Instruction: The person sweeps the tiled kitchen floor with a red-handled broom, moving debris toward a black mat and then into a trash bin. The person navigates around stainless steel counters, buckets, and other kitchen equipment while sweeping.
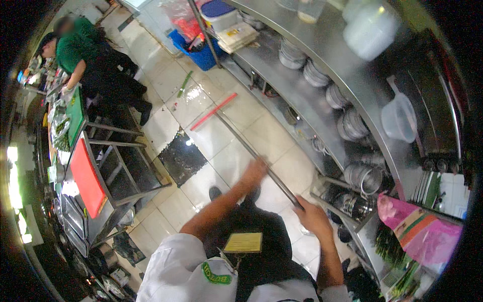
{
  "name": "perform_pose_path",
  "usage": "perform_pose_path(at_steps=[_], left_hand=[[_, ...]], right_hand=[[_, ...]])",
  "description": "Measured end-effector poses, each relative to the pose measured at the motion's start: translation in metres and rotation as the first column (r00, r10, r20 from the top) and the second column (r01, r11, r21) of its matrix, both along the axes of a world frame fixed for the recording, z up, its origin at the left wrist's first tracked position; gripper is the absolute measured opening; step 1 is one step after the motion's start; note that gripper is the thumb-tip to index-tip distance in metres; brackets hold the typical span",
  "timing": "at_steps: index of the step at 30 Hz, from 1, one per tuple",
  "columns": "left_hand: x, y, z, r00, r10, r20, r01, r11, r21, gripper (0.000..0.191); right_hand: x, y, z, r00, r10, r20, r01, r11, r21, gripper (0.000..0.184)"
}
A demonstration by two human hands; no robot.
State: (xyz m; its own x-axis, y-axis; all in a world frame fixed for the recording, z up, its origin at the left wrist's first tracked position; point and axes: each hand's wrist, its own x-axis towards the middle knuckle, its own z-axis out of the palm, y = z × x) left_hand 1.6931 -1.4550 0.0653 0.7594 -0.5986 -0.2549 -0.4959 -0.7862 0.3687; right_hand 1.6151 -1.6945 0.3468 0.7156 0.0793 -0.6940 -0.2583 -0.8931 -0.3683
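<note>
My left hand (256,171) is closed around the middle of the metal handle (241,139) of a floor squeegee. Further back, nearer my body, my right hand (312,216) grips the dark end of the same handle. The red squeegee head (214,112) rests on or just above the tiled floor (222,151), ahead of my feet. Past it a long green vegetable scrap (185,83) lies on wet tiles. A few small red scraps (174,106) are beside that. To the left of the handle a dark, rough square patch (183,158) interrupts the pale tiles.
At upper left a person in green (77,45) leans over a green cutting board (75,113). A metal table with a red cutting board (86,175) borders the left. Steel shelving (279,88) with stacked metal bowls (315,73) lines the right. A blue bin (202,56) stands at the top.
</note>
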Motion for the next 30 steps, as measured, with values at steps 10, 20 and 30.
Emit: perform_pose_path(at_steps=[10, 20, 30], left_hand=[[-0.060, -0.091, 0.042, 0.955, -0.271, 0.121, 0.297, 0.895, -0.334, 0.030], [0.061, 0.041, 0.010, 0.964, 0.261, 0.040, -0.248, 0.946, -0.208, 0.068], [0.204, 0.164, 0.041, 0.874, 0.481, -0.074, -0.483, 0.842, -0.240, 0.073]], right_hand=[[-0.094, -0.072, 0.047, 0.991, 0.011, 0.130, -0.016, 0.999, 0.035, 0.055], [0.095, 0.060, -0.041, 0.980, 0.194, 0.039, -0.184, 0.968, -0.171, 0.057], [0.290, 0.208, -0.048, 0.926, 0.356, 0.128, -0.325, 0.921, -0.215, 0.058]])
